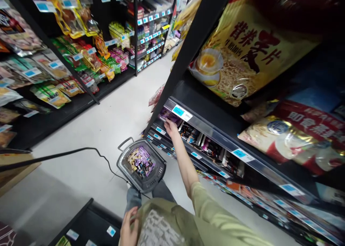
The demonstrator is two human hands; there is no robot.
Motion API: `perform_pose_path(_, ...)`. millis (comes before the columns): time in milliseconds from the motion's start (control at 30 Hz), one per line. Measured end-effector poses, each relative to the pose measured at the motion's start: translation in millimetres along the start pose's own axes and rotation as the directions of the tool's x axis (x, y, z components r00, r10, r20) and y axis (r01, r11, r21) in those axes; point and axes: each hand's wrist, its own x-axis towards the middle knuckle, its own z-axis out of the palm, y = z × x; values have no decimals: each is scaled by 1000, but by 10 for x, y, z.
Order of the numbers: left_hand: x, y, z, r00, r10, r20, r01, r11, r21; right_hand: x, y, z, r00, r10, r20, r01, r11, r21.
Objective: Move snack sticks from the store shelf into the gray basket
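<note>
Nearest to us, we find the left hand [129, 228] low against the front of the green shirt [188, 221], its fingers loosely bent and slack; we see nothing in it. To the right, on an upper shelf, we note a large yellow oat bag [256, 48], leaning back, which neither hand touches. Beneath that shelf's clear front rail [215, 133], the bare right arm [183, 159] stretches forward to a lower shelf, where the right hand [171, 127] rests its fingertips at the purple packets [169, 115]. We cannot tell whether the fingers are closed on one, because the rail and the hand itself hide the contact. The governing relation, in our judgement, is this: the packets lie directly ahead of the right fingertips, just under the price label [182, 112], their row running along the shelf front and so across the line of the forearm; the right hand is plainly the nearer, the left being well apart. We record dark packets [212, 149] in the same row, just right of the wrist. Lower down, left of the right hand and ahead of the legs, we find a grey basket [151, 184] holding a loose heap of purple and tan packets [144, 159]. Beyond the pale floor [118, 109], we observe the opposite shelving [67, 115] with hanging yellow snack packs [71, 19].
</note>
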Motion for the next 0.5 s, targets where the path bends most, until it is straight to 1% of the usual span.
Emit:
perform_pose_path(67, 70, 67, 24, 1000, 22, -12, -22, 1000, -14, -24, -62, -78, 991, 120, -55, -115, 989, 95)
perform_pose_path(100, 98, 89, 38, 999, 32, -17, -32, 999, -25, -17, -114, -105, 983, 157, -94, -141, 977, 163)
perform_pose_path(167, 130, 107, 68, 999, 42, -21, -43, 998, -44, 16, -218, -128, 967, 175, -187, -119, 953, 279)
perform_pose_path(233, 129, 108, 92, 999, 35, -14, -36, 999, -40, 37, -279, -119, 955, 151, -257, -67, 949, 309)
perform_pose_path(267, 119, 109, 102, 1000, 26, -9, -26, 999, -32, 31, -289, -113, 952, 164, -260, -79, 948, 310)
perform_pose_path(333, 86, 114, 115, 1000, 6, 11, -6, 1000, -12, -11, -277, -119, 950, 216, -224, -139, 939, 313)
perform_pose_path(400, 51, 109, 126, 999, -9, 46, 9, 1000, 5, -63, -258, -159, 948, 245, -204, -172, 931, 321)
perform_pose_path(500, 13, 53, 152, 996, -44, 80, 40, 998, 46, -90, -263, -236, 950, 198, -239, -125, 949, 289)
